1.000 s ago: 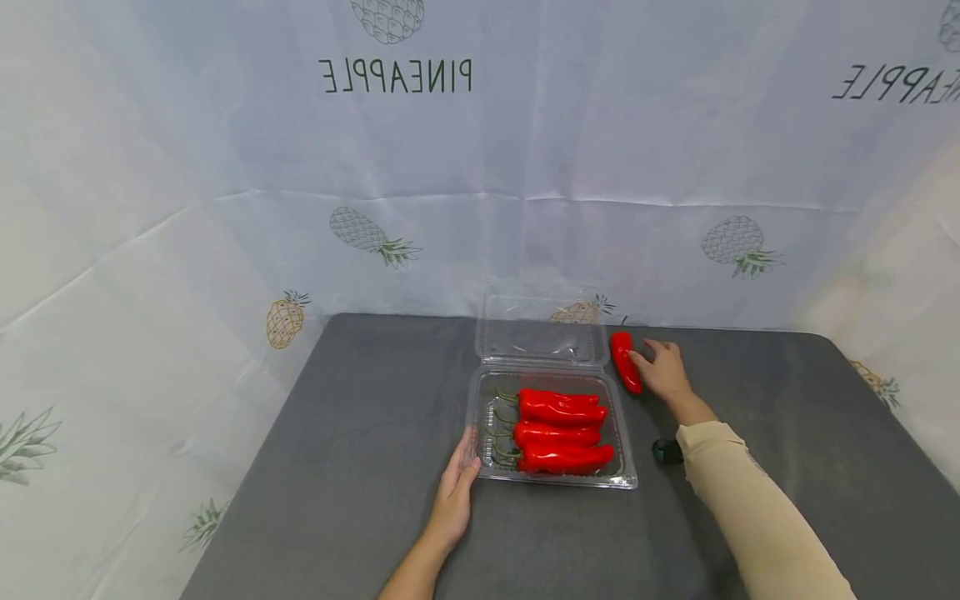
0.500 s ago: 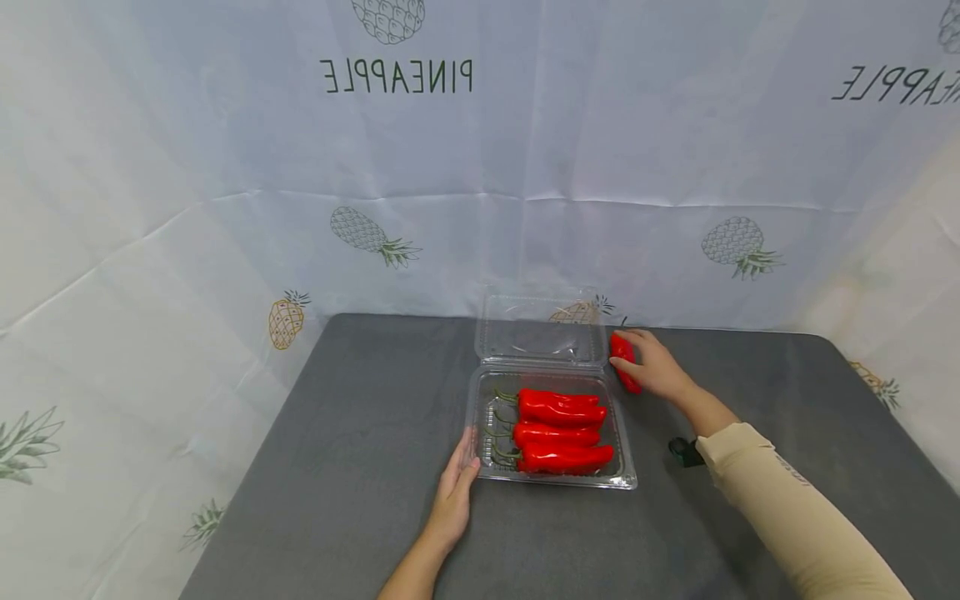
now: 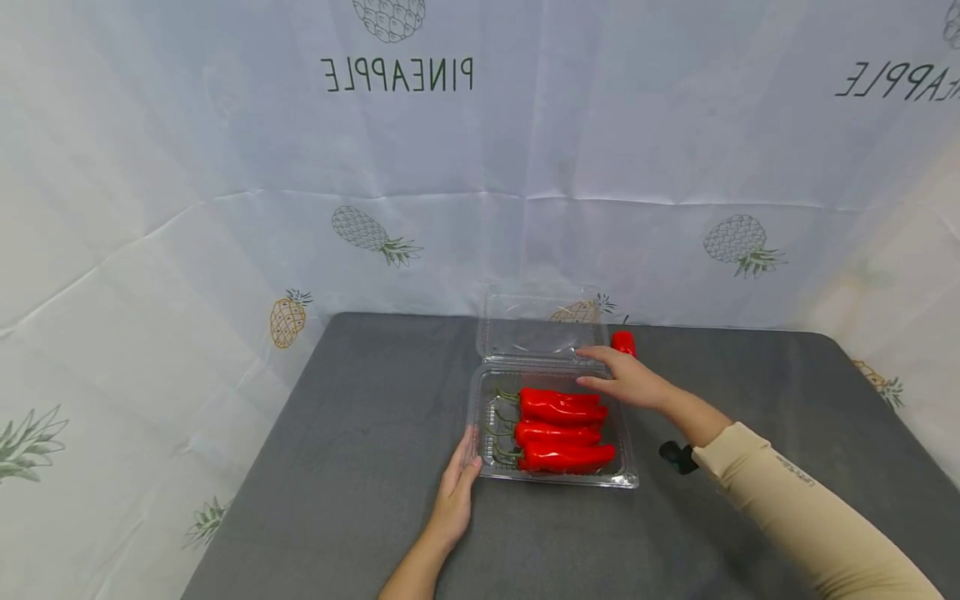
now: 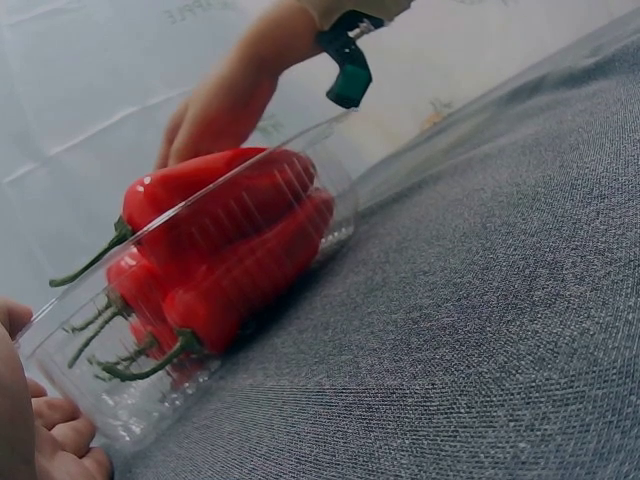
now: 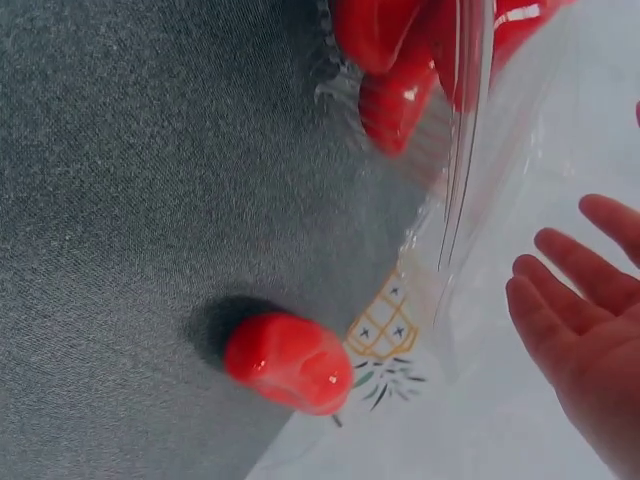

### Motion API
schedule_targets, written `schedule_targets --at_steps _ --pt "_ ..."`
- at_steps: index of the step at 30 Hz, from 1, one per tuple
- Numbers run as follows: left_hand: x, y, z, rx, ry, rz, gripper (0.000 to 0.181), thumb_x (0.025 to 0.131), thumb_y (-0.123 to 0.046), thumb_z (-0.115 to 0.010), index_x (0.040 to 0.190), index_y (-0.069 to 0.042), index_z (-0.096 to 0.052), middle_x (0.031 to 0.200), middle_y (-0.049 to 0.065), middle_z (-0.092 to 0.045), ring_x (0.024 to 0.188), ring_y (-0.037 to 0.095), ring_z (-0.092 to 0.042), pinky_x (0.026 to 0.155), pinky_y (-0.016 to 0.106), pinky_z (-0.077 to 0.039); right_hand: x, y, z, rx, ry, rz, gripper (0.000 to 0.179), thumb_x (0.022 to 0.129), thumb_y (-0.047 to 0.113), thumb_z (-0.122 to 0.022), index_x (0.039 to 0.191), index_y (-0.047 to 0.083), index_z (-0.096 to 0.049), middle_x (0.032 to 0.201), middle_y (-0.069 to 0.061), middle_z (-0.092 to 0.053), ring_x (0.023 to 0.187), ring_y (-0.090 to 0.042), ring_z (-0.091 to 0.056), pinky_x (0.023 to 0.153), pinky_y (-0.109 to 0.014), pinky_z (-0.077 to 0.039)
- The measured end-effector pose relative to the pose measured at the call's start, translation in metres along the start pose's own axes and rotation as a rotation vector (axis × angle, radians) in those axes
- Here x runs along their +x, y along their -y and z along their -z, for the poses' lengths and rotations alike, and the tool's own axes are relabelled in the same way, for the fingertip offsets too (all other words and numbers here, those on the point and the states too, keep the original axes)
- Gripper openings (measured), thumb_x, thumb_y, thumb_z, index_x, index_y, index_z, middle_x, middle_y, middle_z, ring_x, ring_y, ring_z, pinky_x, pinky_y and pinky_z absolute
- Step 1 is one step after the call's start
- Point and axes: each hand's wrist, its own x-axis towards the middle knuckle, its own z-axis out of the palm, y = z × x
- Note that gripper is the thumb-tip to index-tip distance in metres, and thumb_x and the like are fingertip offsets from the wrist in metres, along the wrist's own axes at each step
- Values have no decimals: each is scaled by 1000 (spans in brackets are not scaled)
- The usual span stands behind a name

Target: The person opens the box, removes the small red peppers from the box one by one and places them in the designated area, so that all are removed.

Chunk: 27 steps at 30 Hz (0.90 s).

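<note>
Curtain [image 3: 600,142]: mirrored "PINEAPPLE", far side
Sleeve print [image 3: 795,471]: unreadable
Left hand [image 3: 453,492]: grips box [image 3: 555,481], left side
Right hand [image 3: 628,381]: empty, fingers extended
Loose pepper [image 3: 623,342]: far right, partly behind right hand

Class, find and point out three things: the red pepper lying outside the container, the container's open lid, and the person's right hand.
Loose red pepper [image 5: 290,362]: right wrist view, middle of its body.
Open lid [image 3: 529,331]: head view, its clear panel.
Right hand [image 3: 630,380]: head view, mid-hand, behind the fingers.
</note>
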Motion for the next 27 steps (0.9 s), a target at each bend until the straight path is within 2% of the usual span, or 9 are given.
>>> schedule_targets --at_steps 4,10,12,14,17,20,21,24,27 --pt "0 0 0 0 0 -3 55 100 -13 -36 145 8 -13 152 25 -17 140 33 -12 103 1 -20 1 7 -4 22 73 6 58 90 26 -60 137 -2 -42 136 -24 -48 111 -40 -54 96 -56 -43" --pt "0 0 1 2 1 -4 55 101 -14 -36 146 8 -13 152 25 -17 140 33 -12 103 1 -20 4 16 -10 17 192 15 61 89 31 -62 138 1 -42 136 -23 -48 104 -32 -58 88 -45 -52" --pt "0 0 2 3 1 -4 55 101 -14 -36 146 8 -13 152 25 -17 140 33 -12 103 1 -20 5 19 -11 15 244 7 62 88 32 -63 138 1 -42 116 -25 -60 85 -25 -61 79 -38 -55" --pt "0 0 2 4 0 1 55 101 -15 -36 146 7 -13 153 24 -17 140 31 -12 103 1 -20 5 22 -13 12 291 0 63 88 31 -63 139 1 -42 102 -24 -63 63 -18 -54 65 -31 -53" --pt "0 1 2 3 -5 4 55 100 -14 -37 146 7 -14 152 24 -18 140 23 -15 103 1 -20 6 26 -16 -27 332 24 63 88 32 -63 138 0 -42 97 -19 -65 64 -13 -51 65 -27 -50" --pt "0 1 2 -2 -4 -15 54 100 -13 -37 145 8 -14 152 26 -17 139 17 -17 103 2 -21 7 29 -20 -64 348 54 63 88 32 -63 137 -1 -43 105 -9 -65 81 -11 -53 71 -24 -47" --pt "0 1 2 -4 -2 -24 54 100 -12 -36 145 9 -14 151 27 -17 139 17 -17 103 2 -21 7 30 -21 -72 356 64 63 88 32 -63 137 -2 -43 97 -6 -65 82 -11 -52 72 -24 -46" --pt "0 1 1 -10 5 -46 54 100 -11 -36 144 11 -14 150 30 -16 139 21 -16 103 2 -21 8 31 -24 -69 376 56 61 89 28 -62 138 -2 -42 70 3 -52 67 -8 -47 63 -21 -42" --pt "0 0 1 -11 4 -45 54 100 -11 -36 144 11 -14 150 29 -17 139 24 -16 103 2 -21 9 30 -25 -65 376 66 58 90 24 -61 136 -5 -42 64 5 -46 58 -6 -44 57 -19 -41"
